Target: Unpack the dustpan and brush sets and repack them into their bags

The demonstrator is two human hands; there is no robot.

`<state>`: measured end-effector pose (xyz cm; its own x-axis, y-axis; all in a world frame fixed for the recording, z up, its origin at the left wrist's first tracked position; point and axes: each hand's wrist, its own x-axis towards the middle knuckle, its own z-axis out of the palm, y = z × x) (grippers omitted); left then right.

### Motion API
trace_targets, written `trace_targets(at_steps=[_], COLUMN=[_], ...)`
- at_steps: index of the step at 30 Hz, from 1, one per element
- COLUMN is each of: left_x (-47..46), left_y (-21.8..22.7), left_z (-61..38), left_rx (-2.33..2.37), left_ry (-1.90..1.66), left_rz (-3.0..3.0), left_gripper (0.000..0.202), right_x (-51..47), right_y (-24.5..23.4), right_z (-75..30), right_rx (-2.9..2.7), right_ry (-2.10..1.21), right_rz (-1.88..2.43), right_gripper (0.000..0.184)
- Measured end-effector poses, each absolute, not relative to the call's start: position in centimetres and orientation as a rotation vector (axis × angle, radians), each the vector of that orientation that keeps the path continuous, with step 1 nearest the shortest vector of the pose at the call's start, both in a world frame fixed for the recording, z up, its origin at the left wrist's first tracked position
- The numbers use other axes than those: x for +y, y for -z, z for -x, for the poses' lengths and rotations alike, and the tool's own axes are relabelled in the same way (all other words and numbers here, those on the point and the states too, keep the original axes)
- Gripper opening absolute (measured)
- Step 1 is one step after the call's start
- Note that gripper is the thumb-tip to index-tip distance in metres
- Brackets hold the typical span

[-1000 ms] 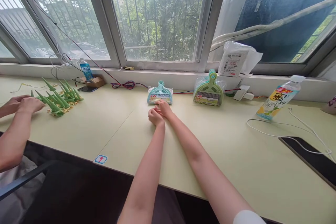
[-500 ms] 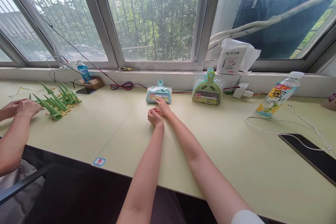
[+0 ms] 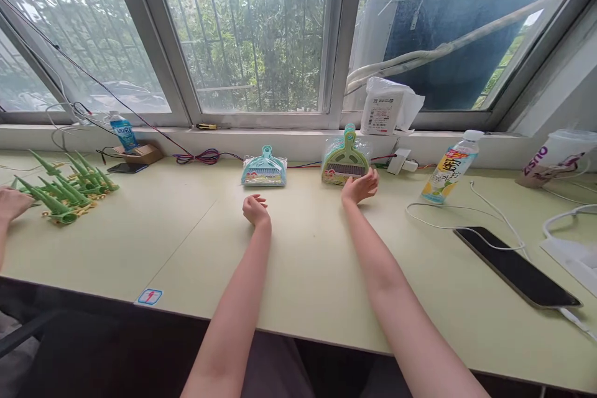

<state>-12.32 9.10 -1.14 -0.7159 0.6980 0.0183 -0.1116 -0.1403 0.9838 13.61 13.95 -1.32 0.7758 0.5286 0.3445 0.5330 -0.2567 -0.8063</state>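
The right hand [image 3: 360,186] is at the lower front of the wrapped green dustpan-and-brush set [image 3: 346,155], which sits at 11 o'clock from it; its fingers are partly bent, and I cannot tell whether they grip or merely touch the wrapping. Half a second ago this hand lay beside the other one, fingertips at the front of the blue dustpan-and-brush set [image 3: 264,174]; now it has crossed to the green one.

The left hand [image 3: 255,209] has barely shifted on the table [image 3: 298,286], fingers loosely curled and holding nothing visible. The blue set stands just beyond it at 12 o'clock, its front now uncovered.

The view has swung rightward, bringing in most of a cup [image 3: 555,158] at 3 o'clock from the right hand, past the drink bottle [image 3: 450,168]. The phone [image 3: 515,267] lies at 4 o'clock.

Out at 9 o'clock from the left hand are the green spiky pieces [image 3: 69,189]; a co-worker's hand [image 3: 16,202] beside them is now partly cut off by the frame edge.
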Motion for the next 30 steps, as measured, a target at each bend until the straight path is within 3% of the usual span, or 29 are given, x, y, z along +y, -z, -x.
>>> trace_targets(at_steps=[6,14,19,25,30], left_x=[9.0,8.4,9.5,9.5,9.3], left_y=[1.2,1.2,1.5,1.7,2.2], left_z=[12.3,12.0,11.1,10.2,10.4], left_rx=[1.575,1.528,1.428,1.14,1.058], left_ry=[-1.894,-1.815,-1.688,-1.555,-1.319], left_rz=[-0.688,-0.74,-0.91,-1.213,-1.298], left_gripper=[0.024,0.024,0.017,0.051,0.046], right_x=[13.6,13.1,11.7,9.3,8.9], right_y=[3.5,3.8,4.0,3.1,2.9], right_z=[-20.8,-20.9,-21.1,-17.9,-15.1], right_rx=[-0.89,-1.129,-1.217,-1.577,-1.727], right_ry=[-0.153,-0.256,-0.387,-0.593,-0.705], right_rz=[1.969,2.017,1.757,1.236,1.241], right_gripper=[0.036,0.039,0.038,0.044,0.063])
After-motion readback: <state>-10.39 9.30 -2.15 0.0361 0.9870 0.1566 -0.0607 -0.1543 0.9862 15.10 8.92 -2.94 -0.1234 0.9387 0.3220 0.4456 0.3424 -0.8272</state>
